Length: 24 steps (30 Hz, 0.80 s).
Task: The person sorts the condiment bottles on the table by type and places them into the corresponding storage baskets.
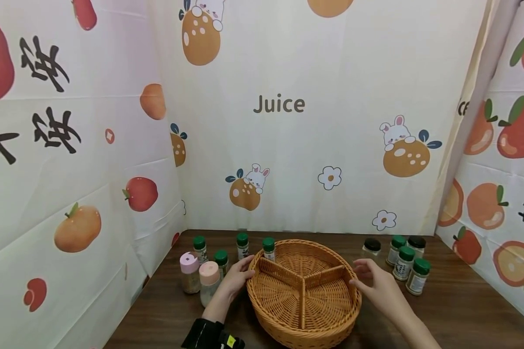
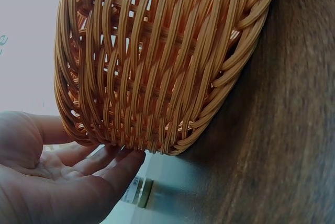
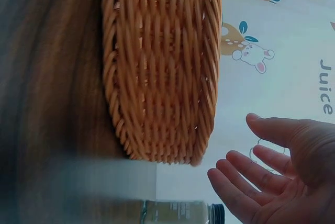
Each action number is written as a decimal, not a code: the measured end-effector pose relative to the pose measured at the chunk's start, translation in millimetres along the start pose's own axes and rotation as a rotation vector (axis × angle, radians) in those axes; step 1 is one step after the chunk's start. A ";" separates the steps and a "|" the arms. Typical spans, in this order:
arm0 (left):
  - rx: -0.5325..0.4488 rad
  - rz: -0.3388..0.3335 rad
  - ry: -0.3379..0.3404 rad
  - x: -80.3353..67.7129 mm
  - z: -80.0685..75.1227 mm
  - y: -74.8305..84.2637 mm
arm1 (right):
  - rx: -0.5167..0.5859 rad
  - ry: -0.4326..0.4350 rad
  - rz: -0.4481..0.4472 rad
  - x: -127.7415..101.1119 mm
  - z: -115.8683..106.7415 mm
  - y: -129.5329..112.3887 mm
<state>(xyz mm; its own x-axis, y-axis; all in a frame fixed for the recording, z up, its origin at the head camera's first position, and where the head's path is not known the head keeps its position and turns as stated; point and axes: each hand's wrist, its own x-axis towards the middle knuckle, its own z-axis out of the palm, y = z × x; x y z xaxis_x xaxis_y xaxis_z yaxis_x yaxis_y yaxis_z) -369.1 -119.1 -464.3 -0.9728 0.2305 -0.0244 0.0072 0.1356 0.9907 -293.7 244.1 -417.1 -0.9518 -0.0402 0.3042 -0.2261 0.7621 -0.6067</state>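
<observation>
Wooden table [image 1: 463, 310], wicker basket [image 1: 303, 310] front rim cropped, hands flanking

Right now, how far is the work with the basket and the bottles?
Nothing is sorted yet: all three sections of the basket are empty. The left hand touches its rim; the right hand is open beside it. Bottles on the left and right remain on the table.

Dark wooden table [image 1: 463, 310] within fruit-and-rabbit printed cloth walls [image 1: 353, 72], "Juice" lettering.
</observation>
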 end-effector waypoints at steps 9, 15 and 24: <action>-0.007 0.007 0.005 -0.9 -1.1 1.1 | 0.002 0.011 0.043 -11.4 -4.0 11.3; -0.006 0.006 0.002 -0.4 -0.7 0.2 | -0.011 0.017 0.050 -18.4 -8.8 19.9; -0.017 0.011 -0.007 0.0 0.0 -0.4 | -0.048 0.031 0.084 -25.9 -21.2 43.7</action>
<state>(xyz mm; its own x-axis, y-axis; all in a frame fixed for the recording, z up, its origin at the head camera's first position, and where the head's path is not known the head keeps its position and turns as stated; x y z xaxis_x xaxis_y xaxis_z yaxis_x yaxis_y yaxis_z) -369.1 -119.2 -464.7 -0.9710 0.2387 -0.0147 0.0137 0.1170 0.9930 -274.6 292.1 -435.9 -0.9598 0.0445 0.2772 -0.1351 0.7924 -0.5949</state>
